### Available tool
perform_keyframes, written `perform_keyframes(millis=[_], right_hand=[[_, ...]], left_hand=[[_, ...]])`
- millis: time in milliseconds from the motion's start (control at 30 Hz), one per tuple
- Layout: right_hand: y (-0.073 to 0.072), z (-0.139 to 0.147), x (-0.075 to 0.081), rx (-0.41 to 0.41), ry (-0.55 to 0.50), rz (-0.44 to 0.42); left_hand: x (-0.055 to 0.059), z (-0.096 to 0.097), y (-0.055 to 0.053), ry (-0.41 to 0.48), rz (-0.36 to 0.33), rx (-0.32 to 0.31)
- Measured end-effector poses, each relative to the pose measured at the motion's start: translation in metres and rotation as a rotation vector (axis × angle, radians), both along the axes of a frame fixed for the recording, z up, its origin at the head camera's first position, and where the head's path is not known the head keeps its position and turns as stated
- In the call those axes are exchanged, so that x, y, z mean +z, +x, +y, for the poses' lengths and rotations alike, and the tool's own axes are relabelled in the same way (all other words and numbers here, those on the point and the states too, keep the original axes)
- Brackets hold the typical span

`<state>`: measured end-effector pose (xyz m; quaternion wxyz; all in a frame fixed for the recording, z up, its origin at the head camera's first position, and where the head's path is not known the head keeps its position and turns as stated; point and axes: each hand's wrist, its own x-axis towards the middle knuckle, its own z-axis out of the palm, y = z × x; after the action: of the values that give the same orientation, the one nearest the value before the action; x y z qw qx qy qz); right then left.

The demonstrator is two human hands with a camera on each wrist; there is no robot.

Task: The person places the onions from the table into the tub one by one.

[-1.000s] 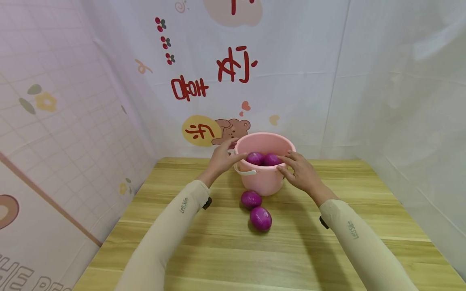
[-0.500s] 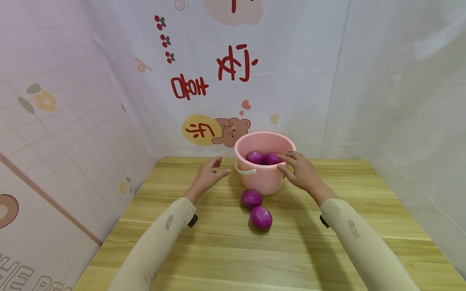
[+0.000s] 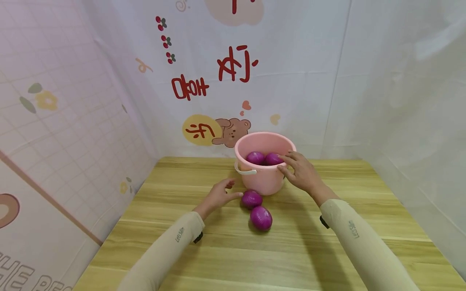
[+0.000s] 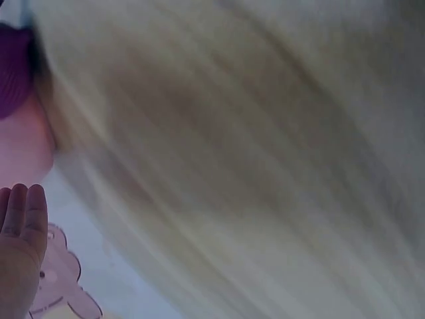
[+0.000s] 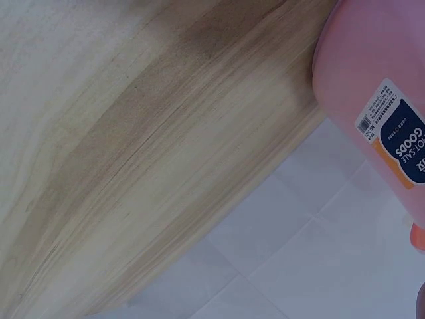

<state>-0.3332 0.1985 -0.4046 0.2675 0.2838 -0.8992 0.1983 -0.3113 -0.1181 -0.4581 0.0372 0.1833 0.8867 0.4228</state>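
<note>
In the head view, a pink bucket (image 3: 262,180) stands upright on the table with two purple onions inside, a left one (image 3: 255,158) and a right one (image 3: 273,159). My right hand (image 3: 302,171) holds the bucket's right rim, fingers over the edge and thumb at the front. Before the bucket lie a nearer onion (image 3: 261,218) and a farther onion (image 3: 252,199), touching or nearly so. My left hand (image 3: 220,195) is just left of the farther onion, holding nothing, its thumb tip close to it. The left wrist view shows that hand's fingers (image 4: 34,209) extended.
A white handle (image 3: 246,171) hangs on the bucket's left front. The wooden table (image 3: 204,258) meets a printed white cloth wall (image 3: 302,101) at the back, with more cloth at both sides. A label (image 5: 398,133) is on the bucket's side.
My left hand has left the bucket's left rim, swung out left, then come down and in beside the farther onion. The right hand, bucket and onions have stayed put.
</note>
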Motion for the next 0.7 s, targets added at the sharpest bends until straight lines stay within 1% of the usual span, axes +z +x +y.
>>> perform_keyframes(millis=[167,300,467,700], right_hand=[[0.001,0.000,0.000,0.000,-0.006,0.006],[0.000,0.000,0.000,-0.006,-0.001,0.007],[0.000,0.001,0.000,-0.004,-0.005,0.015],[0.002,0.000,0.000,-0.009,-0.002,0.014]], left_hand=[[-0.010,0.009,0.004,0.006,-0.037,-0.043],[-0.015,0.017,0.006,-0.004,-0.048,-0.078],[-0.019,0.026,0.006,-0.024,-0.040,-0.106],[-0.025,0.034,0.001,0.005,-0.027,-0.165]])
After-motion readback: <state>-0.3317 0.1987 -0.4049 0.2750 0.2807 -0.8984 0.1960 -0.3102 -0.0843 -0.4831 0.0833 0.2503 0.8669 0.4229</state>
